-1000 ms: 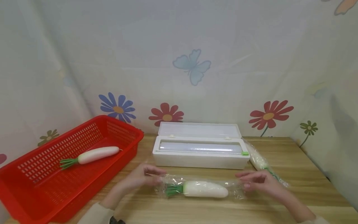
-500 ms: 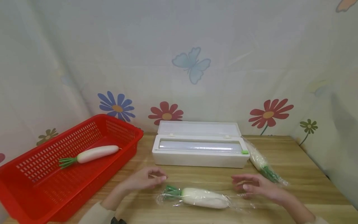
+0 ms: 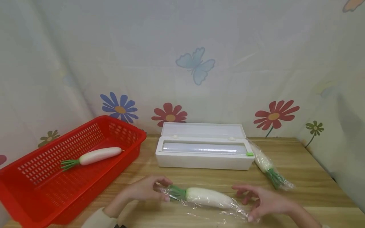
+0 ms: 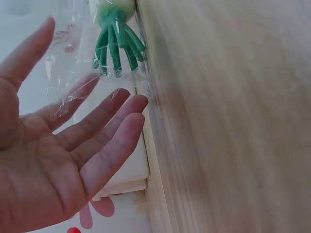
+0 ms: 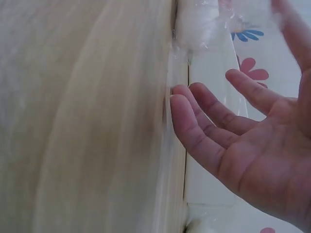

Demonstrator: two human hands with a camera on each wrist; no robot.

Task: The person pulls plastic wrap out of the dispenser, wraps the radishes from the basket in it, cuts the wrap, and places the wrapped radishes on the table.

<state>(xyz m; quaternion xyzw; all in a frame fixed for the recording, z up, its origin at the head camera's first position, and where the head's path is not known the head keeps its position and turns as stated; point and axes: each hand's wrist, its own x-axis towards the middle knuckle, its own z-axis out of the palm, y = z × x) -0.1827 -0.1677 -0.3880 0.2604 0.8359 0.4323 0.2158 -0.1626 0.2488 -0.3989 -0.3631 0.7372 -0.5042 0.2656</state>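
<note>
A white radish (image 3: 209, 197) with green leaves, loosely wrapped in clear plastic film, lies between my hands near the front of the wooden table. My left hand (image 3: 148, 189) is at its leaf end, thumb and fingers spread apart around the crinkled film. In the left wrist view, the green leaves (image 4: 116, 41) show through the wrap just beyond the straightened fingertips. My right hand (image 3: 266, 200) is at the tip end, its thumb right at the loose film there. The right wrist view shows relaxed fingers (image 5: 214, 124) and blurred film (image 5: 204, 24) above them.
Behind the radish stands a white box (image 3: 203, 161) with a raised lid and a film roll (image 3: 203, 148) inside. Another wrapped radish (image 3: 263, 163) lies to its right. At the left, a red basket (image 3: 94, 196) holds an unwrapped radish (image 3: 99, 156). A flowered curtain (image 3: 137, 63) hangs behind.
My hands first held the film at both ends, then let go. The radish has come down and tilted, its tip nearer me. Both hands are now lower, back at its ends.
</note>
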